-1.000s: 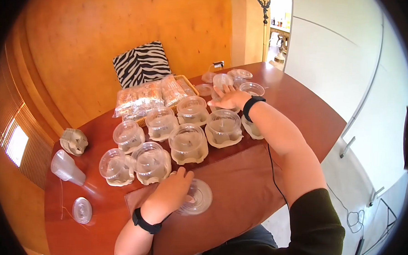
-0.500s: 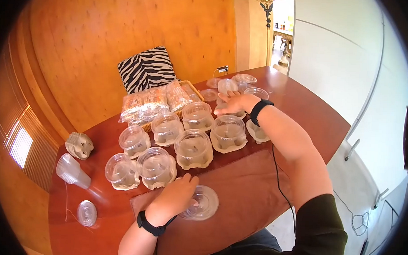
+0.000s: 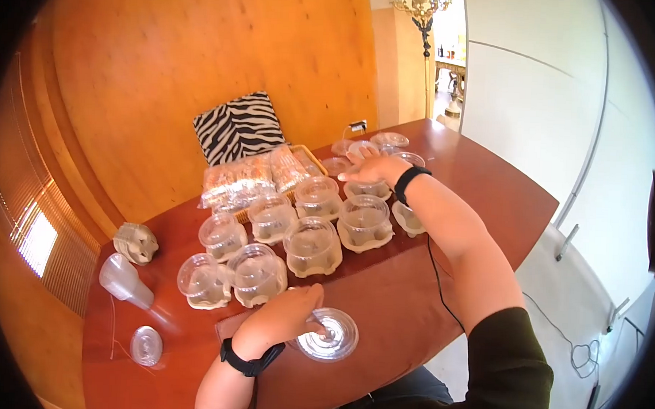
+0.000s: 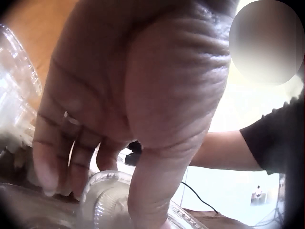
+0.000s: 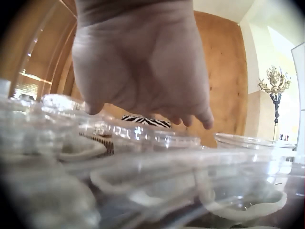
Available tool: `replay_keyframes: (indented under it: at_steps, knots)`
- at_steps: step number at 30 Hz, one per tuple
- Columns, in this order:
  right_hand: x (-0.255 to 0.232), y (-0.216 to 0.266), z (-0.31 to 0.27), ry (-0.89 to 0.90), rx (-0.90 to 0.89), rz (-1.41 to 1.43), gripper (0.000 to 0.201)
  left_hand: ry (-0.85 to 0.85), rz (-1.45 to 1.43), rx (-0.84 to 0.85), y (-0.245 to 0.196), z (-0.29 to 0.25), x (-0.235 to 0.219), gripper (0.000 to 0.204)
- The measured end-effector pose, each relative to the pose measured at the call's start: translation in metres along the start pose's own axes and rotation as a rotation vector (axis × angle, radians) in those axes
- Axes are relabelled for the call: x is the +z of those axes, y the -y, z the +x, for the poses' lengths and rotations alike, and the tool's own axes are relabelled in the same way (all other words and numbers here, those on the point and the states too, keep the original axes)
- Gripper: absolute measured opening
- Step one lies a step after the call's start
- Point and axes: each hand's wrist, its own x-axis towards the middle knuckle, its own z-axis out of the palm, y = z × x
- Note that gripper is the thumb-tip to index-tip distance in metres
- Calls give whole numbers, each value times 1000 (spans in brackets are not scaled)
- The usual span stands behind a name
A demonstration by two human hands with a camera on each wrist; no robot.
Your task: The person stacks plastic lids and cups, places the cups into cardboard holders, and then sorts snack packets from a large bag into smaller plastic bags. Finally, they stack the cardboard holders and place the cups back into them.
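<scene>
In the head view, my left hand [image 3: 282,319] lies beside a round clear plastic piece [image 3: 334,340] near the table's front edge, thumb across its left side. The left wrist view shows the thumb in front of a ribbed clear rim [image 4: 108,193] and the other fingers loosely extended; contact is hard to judge. My right hand [image 3: 373,170] reaches over the back right of the group, palm down with fingers spread, above a clear cup set in a cardboard holder [image 3: 372,192]. In the right wrist view that hand [image 5: 143,67] holds nothing, with clear rims below it.
Several clear cups in cardboard holders [image 3: 312,266] fill the middle. Wrapped packets [image 3: 237,182] lie behind them by a basket [image 3: 311,160]. Stacked cups [image 3: 125,280], a clear lid [image 3: 147,345] and stacked holders [image 3: 136,243] are at left. A cable [image 3: 441,290] hangs by the right arm.
The head view has tilted, so the table sits slightly lower. My left thumb has shifted over the round piece, which shows brighter glare. My right hand stays over the back cups.
</scene>
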Motion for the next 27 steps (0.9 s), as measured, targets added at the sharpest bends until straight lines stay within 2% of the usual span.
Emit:
replay_keyframes:
  at_steps: [1, 4, 6, 8, 9, 10, 12, 13, 16, 17, 20, 23, 27]
  knots:
    - [-9, 1, 4, -64, -65, 27, 88, 55, -102, -84, -7, -1, -8, 36]
    - [-28, 17, -8, -219, -348, 209, 72, 25, -297, -56, -1, -1, -16, 31]
    - [-55, 57, -67, -237, -556, 355, 68, -108, -364, -35, 1, 0, -19, 26]
    - [-58, 86, -114, -251, -632, 508, 57, -272, -457, -54, 4, 2, -21, 24]
    - [-55, 95, -133, -207, -671, 589, 57, -417, -398, -57, 8, 4, -18, 22]
    - [-50, 102, -148, -161, -712, 674, 57, -486, -484, -75, 12, 6, -17, 21]
    - [-36, 112, -173, -189, -741, 664, 58, -627, -643, -116, 17, 7, -18, 19]
    - [-28, 116, -178, -206, -756, 663, 58, -692, -633, -123, 20, 7, -18, 16]
    - [-7, 128, -173, -454, -821, 476, 59, -783, -772, -118, 22, 7, -22, 15]
    - [-5, 130, -172, -401, -801, 511, 62, -832, -786, -112, 21, 8, -22, 15]
    - [4, 135, -168, -594, -913, 251, 72, -856, -941, -83, 29, 10, -20, 14]
    - [14, 139, -161, -568, -932, 295, 78, -887, -1071, 0, 28, 15, -18, 16]
    - [12, 136, -153, -466, -911, 487, 78, -785, -1319, 40, 10, 5, -29, 19]
